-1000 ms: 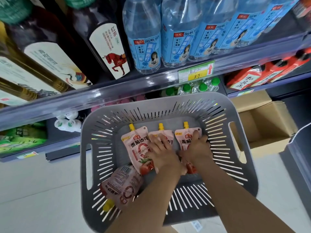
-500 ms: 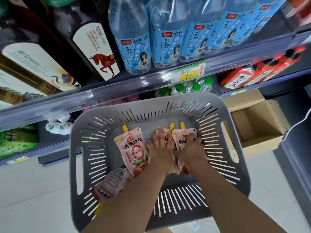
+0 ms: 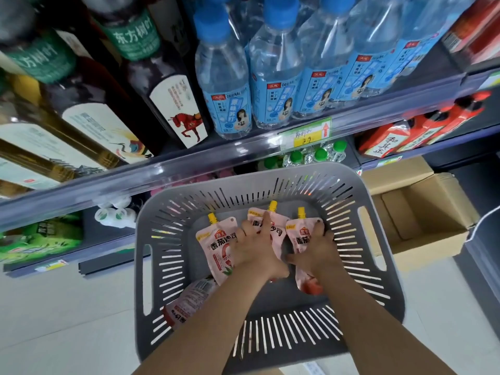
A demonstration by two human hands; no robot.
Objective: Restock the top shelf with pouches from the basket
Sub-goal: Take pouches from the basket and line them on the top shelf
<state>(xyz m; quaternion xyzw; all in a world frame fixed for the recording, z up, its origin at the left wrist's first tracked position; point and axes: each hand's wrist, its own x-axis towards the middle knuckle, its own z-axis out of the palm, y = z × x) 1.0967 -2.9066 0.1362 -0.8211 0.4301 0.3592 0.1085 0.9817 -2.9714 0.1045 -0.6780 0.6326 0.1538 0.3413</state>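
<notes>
A grey slotted basket (image 3: 378,280) sits on the floor below the shelves. Inside lie several pink spouted pouches with yellow caps. My left hand (image 3: 254,253) grips the middle pouch (image 3: 278,228), its fingers spread over it. My right hand (image 3: 316,255) is closed on the right pouch (image 3: 300,239) and lifts it slightly. The left pouch (image 3: 216,247) lies flat beside my left hand. A fourth pouch (image 3: 189,301) lies face down at the basket's near left, partly hidden by my left forearm.
Shelves stand right behind the basket: dark tea bottles (image 3: 167,98) at left, blue-label water bottles (image 3: 276,85) in the middle, red cartons (image 3: 422,128) at right. A clear shelf rail (image 3: 162,169) overhangs the basket. An open cardboard box (image 3: 422,212) sits to the right.
Both hands have closed on the two right pouches and drawn them together, then slightly up. The view has tilted upward, showing more of the shelves.
</notes>
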